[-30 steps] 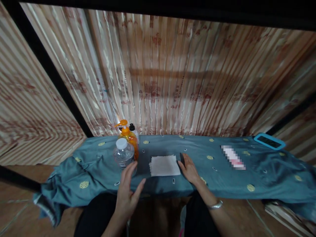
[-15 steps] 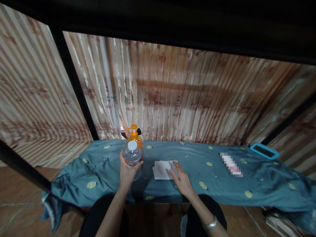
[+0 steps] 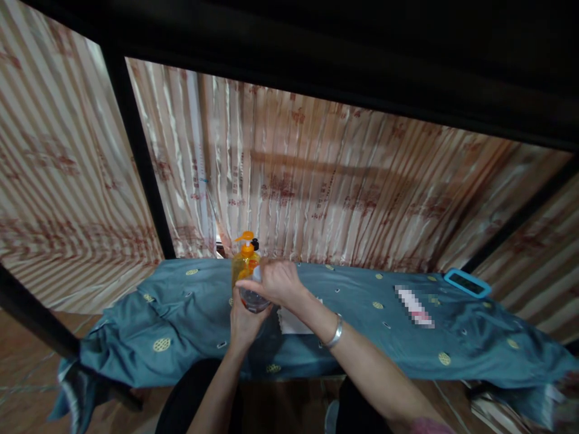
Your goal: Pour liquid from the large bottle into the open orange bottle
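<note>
Clear bottle [image 3: 254, 302] just on the wearer's side of the orange-topped pump bottle [image 3: 239, 266]. Left hand [image 3: 245, 325]: fingers wrapped round its body. Right hand [image 3: 281, 281]: fingers curled over the pale cap [image 3: 257, 274]; cannot tell whether they pinch it. Judgement: steady the body upright, don't crush likely-soft plastic. Pump bottle shows yellow-orange, liquid or tint unsure; clear bottle's contents unclear.

Dim overall; overhead frame [image 3: 344, 66] nearly black. Glossy streaks on pleated curtain [image 3: 298, 138], soft shadow band across it. Right hand [image 3: 279, 282] slightly blurred. Pixelated patch [image 3: 414, 306] on teal cloth [image 3: 194, 322]. Wide-angle stretch toward edges.
</note>
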{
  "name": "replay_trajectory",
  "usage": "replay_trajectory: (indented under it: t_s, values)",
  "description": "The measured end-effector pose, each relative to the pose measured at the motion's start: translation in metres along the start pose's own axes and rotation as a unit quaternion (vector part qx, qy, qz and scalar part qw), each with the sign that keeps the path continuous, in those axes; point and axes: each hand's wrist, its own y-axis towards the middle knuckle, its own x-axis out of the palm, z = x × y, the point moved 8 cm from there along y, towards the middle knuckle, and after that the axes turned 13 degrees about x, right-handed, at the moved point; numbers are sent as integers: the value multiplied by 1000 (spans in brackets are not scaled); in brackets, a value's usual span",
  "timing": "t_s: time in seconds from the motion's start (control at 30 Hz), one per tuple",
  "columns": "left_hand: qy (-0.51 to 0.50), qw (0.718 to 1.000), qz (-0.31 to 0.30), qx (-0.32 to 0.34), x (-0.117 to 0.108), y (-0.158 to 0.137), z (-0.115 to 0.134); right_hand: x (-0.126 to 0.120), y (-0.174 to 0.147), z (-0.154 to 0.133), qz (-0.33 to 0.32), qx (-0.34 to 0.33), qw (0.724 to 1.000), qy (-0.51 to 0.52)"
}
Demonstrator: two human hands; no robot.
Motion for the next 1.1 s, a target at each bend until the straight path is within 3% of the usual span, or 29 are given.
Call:
replay_trajectory:
  t_s: [0.27,0.67,1.1]
  values:
    - [-52,999,13,3,0,2,4,16,11,-5,-19,-13,996,-85]
    - [-33,999,7,-12,-1,-1,-2,20,16,-8,-39,-121,988,-83]
    - [-41,999,12,9,1,-2,-2,11,12,-13,-101,-176,975,-92]
